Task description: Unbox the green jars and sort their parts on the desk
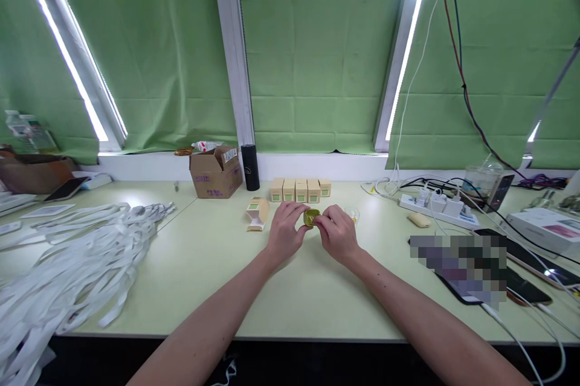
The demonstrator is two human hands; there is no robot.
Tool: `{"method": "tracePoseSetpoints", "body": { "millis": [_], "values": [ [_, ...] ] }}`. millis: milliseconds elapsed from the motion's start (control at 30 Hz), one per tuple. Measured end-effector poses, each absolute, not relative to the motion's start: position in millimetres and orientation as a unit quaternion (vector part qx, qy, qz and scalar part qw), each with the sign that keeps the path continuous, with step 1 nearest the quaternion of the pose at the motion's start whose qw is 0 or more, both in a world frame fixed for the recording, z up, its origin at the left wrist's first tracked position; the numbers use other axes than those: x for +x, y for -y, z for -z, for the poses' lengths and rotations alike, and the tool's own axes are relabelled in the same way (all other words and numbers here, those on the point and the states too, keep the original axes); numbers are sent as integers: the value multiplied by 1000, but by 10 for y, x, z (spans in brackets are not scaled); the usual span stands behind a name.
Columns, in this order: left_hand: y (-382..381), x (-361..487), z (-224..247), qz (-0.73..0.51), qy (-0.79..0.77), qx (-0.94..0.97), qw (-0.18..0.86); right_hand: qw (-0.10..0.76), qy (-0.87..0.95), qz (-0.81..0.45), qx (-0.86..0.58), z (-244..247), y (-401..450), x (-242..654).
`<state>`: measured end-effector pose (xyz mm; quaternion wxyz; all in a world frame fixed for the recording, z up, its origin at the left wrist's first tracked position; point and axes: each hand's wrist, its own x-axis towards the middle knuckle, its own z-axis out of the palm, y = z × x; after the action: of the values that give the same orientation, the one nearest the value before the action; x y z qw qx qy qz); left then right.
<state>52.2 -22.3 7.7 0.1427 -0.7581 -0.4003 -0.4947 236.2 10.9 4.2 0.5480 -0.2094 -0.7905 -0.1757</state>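
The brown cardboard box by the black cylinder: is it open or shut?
Open: the top flaps of the cardboard box stick up unsealed. Whether anything is inside, I cannot tell.

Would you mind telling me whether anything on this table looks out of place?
Yes: the long white strips at the left lie in a tangled heap spilling over the front edge of the pale table, which looks untidy. Also, one small tan cardboard box stands open, apart from the row of similar boxes.
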Motion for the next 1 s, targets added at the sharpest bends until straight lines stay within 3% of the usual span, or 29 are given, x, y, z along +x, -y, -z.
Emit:
{"method": "tracePoseSetpoints", "body": {
  "millis": [467,667,767,867,1000],
  "values": [
    [114,357,7,522,491,-692,88,623,733,88,-259,-43,-251,2479],
    [91,356,-5,544,529,-650,36,586,752,83,-290,35,-423,2503],
    [47,348,-11,575,542,-612,-40,553,770,102,-301,94,-494,2454],
    [-1,345,-25,615,540,-542,-191,504,799,124,-304,138,-547,2396],
    [-23,343,-69,649,466,-437,-412,363,852,143,-348,170,-590,2313]
  ]
}}
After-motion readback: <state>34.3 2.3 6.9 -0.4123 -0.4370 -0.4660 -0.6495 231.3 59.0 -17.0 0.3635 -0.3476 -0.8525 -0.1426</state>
